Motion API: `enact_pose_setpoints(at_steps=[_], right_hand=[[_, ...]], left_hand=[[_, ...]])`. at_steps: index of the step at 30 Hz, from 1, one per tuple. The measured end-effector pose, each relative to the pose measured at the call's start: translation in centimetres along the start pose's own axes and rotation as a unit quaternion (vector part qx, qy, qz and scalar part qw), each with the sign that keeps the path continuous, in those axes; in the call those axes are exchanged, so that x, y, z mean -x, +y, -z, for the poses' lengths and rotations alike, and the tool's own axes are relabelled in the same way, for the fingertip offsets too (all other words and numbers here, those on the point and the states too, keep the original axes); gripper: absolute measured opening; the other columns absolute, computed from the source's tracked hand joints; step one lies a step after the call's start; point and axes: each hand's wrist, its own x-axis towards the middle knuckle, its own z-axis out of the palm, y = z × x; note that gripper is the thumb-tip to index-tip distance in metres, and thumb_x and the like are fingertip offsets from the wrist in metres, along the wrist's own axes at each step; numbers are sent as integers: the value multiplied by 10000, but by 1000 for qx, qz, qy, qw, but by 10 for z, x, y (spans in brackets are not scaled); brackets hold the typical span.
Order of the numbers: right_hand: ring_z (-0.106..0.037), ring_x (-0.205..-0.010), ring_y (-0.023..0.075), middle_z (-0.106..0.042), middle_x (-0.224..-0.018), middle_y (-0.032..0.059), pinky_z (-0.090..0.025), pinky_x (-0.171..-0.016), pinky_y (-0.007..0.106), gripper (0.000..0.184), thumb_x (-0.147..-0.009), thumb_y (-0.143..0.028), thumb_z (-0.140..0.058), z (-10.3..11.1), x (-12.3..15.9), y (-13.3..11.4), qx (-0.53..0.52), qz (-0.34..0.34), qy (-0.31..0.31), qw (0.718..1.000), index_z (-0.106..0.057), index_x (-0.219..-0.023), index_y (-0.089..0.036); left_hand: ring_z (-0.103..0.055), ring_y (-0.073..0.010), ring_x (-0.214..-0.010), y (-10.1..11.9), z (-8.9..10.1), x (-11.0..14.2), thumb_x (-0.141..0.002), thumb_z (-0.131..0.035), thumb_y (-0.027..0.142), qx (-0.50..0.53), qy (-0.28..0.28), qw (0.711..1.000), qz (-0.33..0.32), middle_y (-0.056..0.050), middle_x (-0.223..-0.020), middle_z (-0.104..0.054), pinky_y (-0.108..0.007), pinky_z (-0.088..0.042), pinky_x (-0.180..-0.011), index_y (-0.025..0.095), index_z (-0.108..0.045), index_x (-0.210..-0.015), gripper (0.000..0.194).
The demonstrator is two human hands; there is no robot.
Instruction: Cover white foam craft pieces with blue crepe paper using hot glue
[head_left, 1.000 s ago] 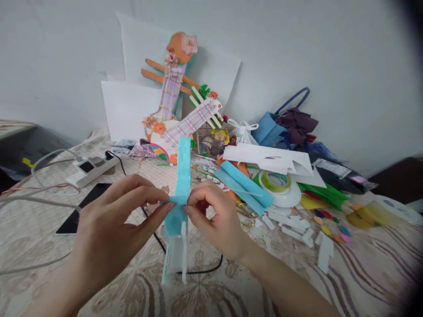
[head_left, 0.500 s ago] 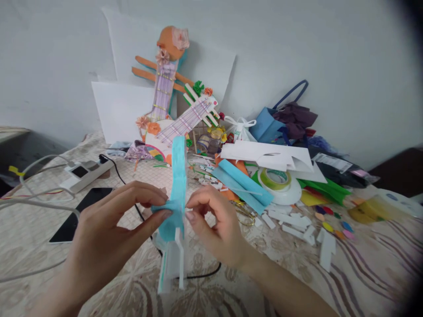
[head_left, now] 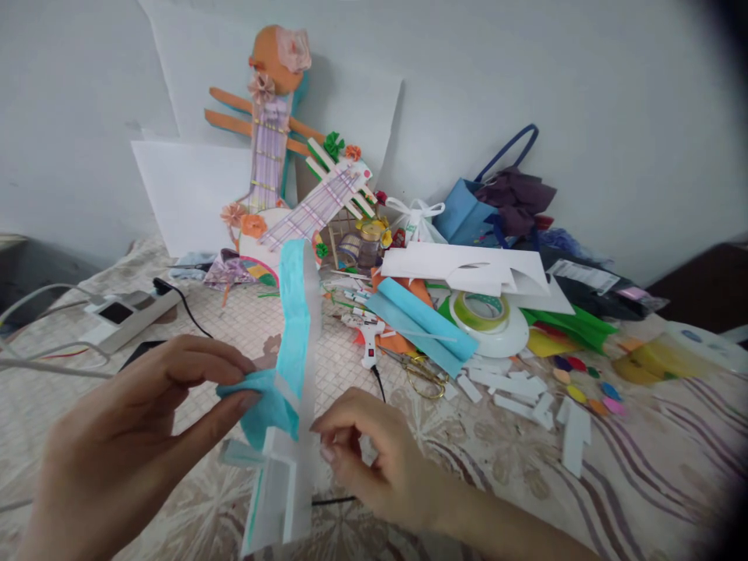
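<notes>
Between my hands stands a white board piece point(head_left: 301, 475) with raised white strips on its lower part. Light blue crepe paper point(head_left: 292, 312) covers much of its upper length, and a loose flap folds out to the left. My left hand point(head_left: 146, 421) pinches that flap between thumb and fingers. At the board's right edge, my right hand point(head_left: 379, 452) is closed, its curled fingertips touching the edge. Part of the grip is hidden. A white glue gun point(head_left: 369, 339) lies on the table beyond my right hand, with scissors point(head_left: 424, 378) beside it.
Two decorated paper instruments point(head_left: 272, 148) lean at the back wall. Rolled blue paper point(head_left: 424, 327), tape point(head_left: 480, 310) and white offcuts point(head_left: 520, 389) lie to the right. A power strip point(head_left: 132, 315) and cables are at the left, on a patterned cloth point(head_left: 502, 475).
My left hand has pulled the blue flap left and away from the board. My right hand sits lower along the edge. The view has shifted, uncovering the glue gun.
</notes>
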Motion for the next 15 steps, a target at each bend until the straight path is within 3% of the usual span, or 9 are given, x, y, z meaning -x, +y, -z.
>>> enact_pose_setpoints(at_steps=[3, 6, 13, 15], right_hand=[[-542, -621, 117, -637, -849, 51, -471, -579, 241, 167, -885, -196, -560, -2, -2, -1, -9, 14, -36, 999, -643, -1028, -171], [-536, -615, 120, -644, -840, 65, -474, -577, 244, 179, -886, -189, -556, -3, -3, 0, -6, 8, -54, 998, -652, -1031, -150], [-557, -645, 127, -661, -874, 58, -481, -573, 238, 249, -894, -211, -563, -2, -2, 0, -5, 9, -54, 999, -625, -1133, -183], [-571, -657, 129, -656, -852, 42, -479, -578, 236, 233, -894, -198, -556, 3, 1, 4, 28, 8, -25, 999, -624, -1118, -198]], left_hand=[[-649, -107, -887, 0, 0, 2, -795, -607, 44, 83, -30, 996, 26, 33, -926, -655, -181, -566, -800, 265, -603, -862, 231], [-662, -116, -860, -2, 1, 4, -792, -601, 24, 100, -31, 993, 45, 25, -940, -669, -181, -584, -760, 267, -596, -873, 256], [-680, -152, -806, -2, 0, 3, -791, -600, 58, 97, -26, 994, 53, 8, -863, -683, -217, -612, -651, 280, -592, -847, 230], [-692, -156, -776, -3, -1, 3, -776, -602, 50, 94, -28, 995, 34, 8, -864, -690, -213, -612, -585, 275, -593, -851, 237]])
